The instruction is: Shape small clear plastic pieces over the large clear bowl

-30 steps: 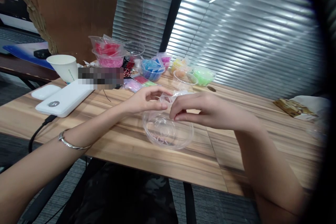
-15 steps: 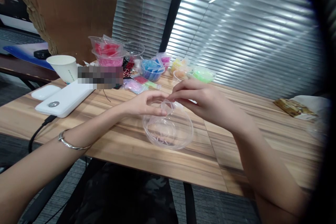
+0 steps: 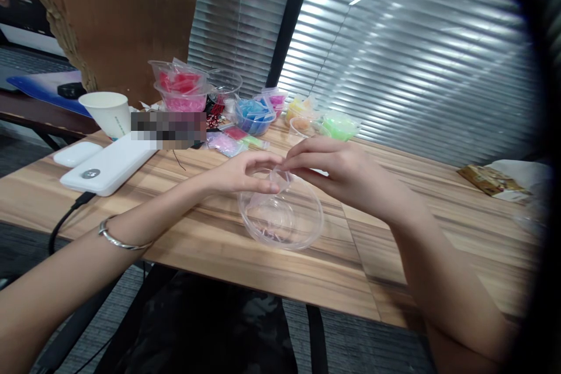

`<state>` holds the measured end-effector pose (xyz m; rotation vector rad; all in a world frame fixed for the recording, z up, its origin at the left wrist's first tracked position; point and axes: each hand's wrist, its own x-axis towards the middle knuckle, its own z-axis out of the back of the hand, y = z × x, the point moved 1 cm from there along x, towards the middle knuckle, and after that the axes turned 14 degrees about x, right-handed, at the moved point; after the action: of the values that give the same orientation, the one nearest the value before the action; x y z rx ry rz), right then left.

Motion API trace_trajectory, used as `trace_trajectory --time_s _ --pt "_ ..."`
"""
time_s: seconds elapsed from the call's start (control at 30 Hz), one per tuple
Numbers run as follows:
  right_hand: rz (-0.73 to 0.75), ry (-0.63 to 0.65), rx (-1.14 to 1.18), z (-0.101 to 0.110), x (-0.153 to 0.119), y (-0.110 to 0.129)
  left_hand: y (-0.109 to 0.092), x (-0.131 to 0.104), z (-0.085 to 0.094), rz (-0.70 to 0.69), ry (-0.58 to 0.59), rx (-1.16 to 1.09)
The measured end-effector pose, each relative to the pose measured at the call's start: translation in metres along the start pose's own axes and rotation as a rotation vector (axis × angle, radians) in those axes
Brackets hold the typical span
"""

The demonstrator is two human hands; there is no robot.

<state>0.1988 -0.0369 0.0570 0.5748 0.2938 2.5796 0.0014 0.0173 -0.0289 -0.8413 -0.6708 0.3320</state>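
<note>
Above the far rim of a clear plastic bowl (image 3: 318, 219), my two hands meet at a small clear plastic bag (image 3: 280, 177). My left hand (image 3: 245, 174) is curled round the bag's left side, thumb below and fingers above. My right hand (image 3: 331, 162) pinches the bag's upper edge, fingertips pressed together. Small dark reddish pieces (image 3: 274, 235) lie at the bottom of the bowl, too blurred to name. The bag's contents, if any, cannot be made out.
Tubs of pink bags (image 3: 186, 104), blue bags (image 3: 254, 117) and green bags (image 3: 339, 125) stand along the back. On the left are a paper cup (image 3: 105, 112), a white power bank (image 3: 107, 169) with a cable and a white case (image 3: 78, 154). A gold packet (image 3: 493, 182) lies at right.
My right fingertips have shifted very slightly to the right along the bag's edge. Otherwise both hands, the bag and the bowl look the same.
</note>
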Motion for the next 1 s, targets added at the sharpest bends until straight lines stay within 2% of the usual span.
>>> trace_trajectory --time_s 0.23,0.9,1.0 --pt "0.039 -0.019 -0.010 -0.0021 0.0003 -0.0012 0.0008 -0.0006 -0.0003 0.050 0.000 -0.007" --pt "-0.016 0.063 0.037 -0.0052 0.0013 0.0031 0.0032 -0.0005 -0.0002 -0.006 0.001 -0.021" --pt "-0.012 0.058 0.044 -0.0032 0.0013 0.0055 0.0023 -0.0004 -0.0001 0.001 -0.030 -0.055"
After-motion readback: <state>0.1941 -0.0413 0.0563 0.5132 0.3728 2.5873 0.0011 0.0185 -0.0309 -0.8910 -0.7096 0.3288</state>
